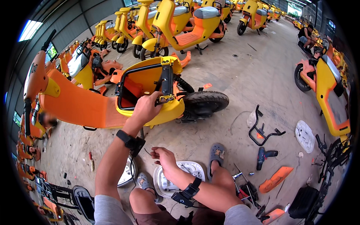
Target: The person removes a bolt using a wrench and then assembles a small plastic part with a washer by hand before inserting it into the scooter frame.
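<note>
A yellow and orange electric scooter stands before me, its seat opening uncovered and rimmed by a black frame tube. My left hand reaches to the near rear corner of that opening. Its fingers close on a dark metal piece beside the black hinge plate; whether this piece is a tool or a scooter part I cannot tell. Lower down, in front of my knees, my right hand pinches a thin dark rod, its kind unclear. The scooter's rear wheel is to the right.
White plastic panels lie by my feet. On the floor to the right are a bent black tube frame, a cordless drill and an orange panel. A screwdriver lies left. Rows of scooters and a seated person are farther off.
</note>
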`<state>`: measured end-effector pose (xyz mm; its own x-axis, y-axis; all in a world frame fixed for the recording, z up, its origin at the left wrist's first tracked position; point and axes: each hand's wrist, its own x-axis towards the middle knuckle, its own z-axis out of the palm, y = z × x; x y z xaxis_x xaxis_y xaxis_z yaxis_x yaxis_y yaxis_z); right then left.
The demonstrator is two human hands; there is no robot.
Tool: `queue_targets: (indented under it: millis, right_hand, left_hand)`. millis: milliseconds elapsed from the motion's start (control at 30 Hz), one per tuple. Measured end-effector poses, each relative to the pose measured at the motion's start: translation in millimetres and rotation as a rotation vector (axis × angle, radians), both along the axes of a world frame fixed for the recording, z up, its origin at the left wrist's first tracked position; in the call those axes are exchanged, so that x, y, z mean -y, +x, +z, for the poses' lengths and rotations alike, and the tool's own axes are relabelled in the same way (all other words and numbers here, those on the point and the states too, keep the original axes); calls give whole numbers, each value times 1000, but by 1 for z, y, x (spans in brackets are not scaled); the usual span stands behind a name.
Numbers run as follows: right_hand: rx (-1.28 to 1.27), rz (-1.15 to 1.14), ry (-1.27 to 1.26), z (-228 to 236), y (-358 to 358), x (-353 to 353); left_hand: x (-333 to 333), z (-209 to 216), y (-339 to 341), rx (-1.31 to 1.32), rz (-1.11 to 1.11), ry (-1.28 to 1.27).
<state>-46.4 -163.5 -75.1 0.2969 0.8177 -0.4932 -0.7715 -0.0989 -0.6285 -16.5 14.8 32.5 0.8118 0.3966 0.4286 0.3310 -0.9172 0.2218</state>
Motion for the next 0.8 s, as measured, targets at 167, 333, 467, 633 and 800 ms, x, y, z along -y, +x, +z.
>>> queue_targets:
  millis: [167, 333, 467, 633, 800]
  right_hand:
    - [-17, -2, 7, 1, -2, 0]
    - [-25, -15, 14, 1, -1, 2]
    - [-35, -18, 10, 4, 1, 3]
    - [-43, -13, 4, 4, 3, 2]
    - [-38, -18, 18, 5, 2, 3]
  left_hand:
    - [-4, -2, 2, 9, 9, -5]
    - [-3, -1, 4, 35, 65, -60]
    - [-1, -1, 2, 78, -93, -69]
    - [0, 1, 7, 46, 29, -67]
    - [-1, 0, 1, 80, -57, -84]
